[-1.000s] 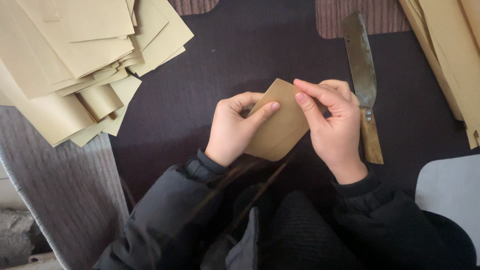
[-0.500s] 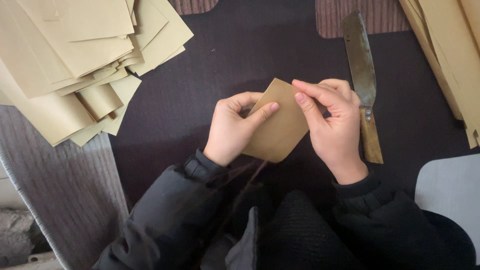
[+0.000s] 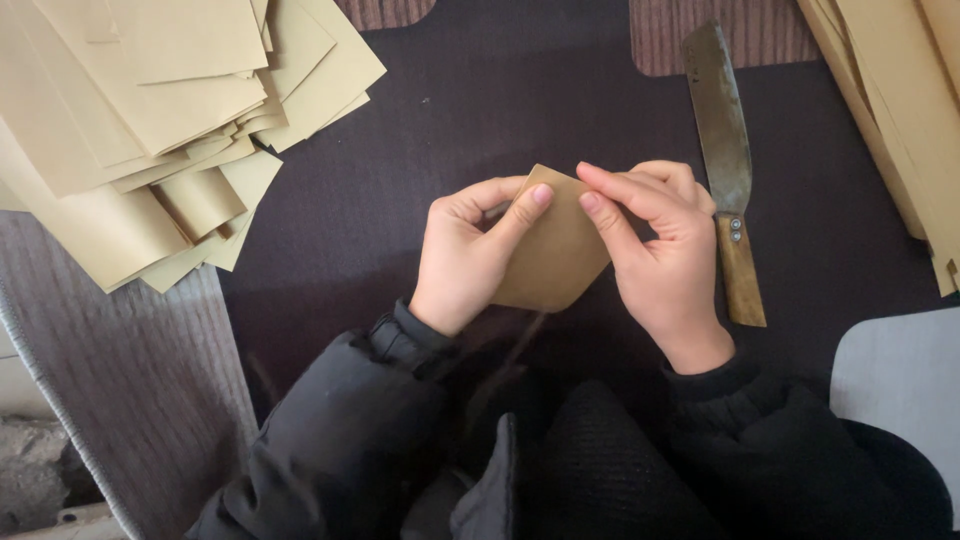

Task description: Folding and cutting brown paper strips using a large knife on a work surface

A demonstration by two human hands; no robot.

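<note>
A loose heap of tan paper sheets (image 3: 150,120) is lying at far left on the dark cloth (image 3: 400,180). The left hand (image 3: 470,255) is pinching a small folded tan paper (image 3: 555,250) with curled fingers, the right hand (image 3: 660,250) gripping its other edge. A wooden-handled cleaver (image 3: 725,160) is lying just beside that hand.

Left hand (image 3: 468,255) covers left edge of folded tan paper piece (image 3: 553,250); right hand (image 3: 665,255) covers right edge. Fingers (image 3: 610,215) hide upper fold. Knife (image 3: 727,160) blade edge partly behind right hand. Left paper stack (image 3: 150,110) cut off by top and left edges; right paper stack (image 3: 900,110) cut off by top and right edges. Lower sheets hidden under upper ones.
</note>
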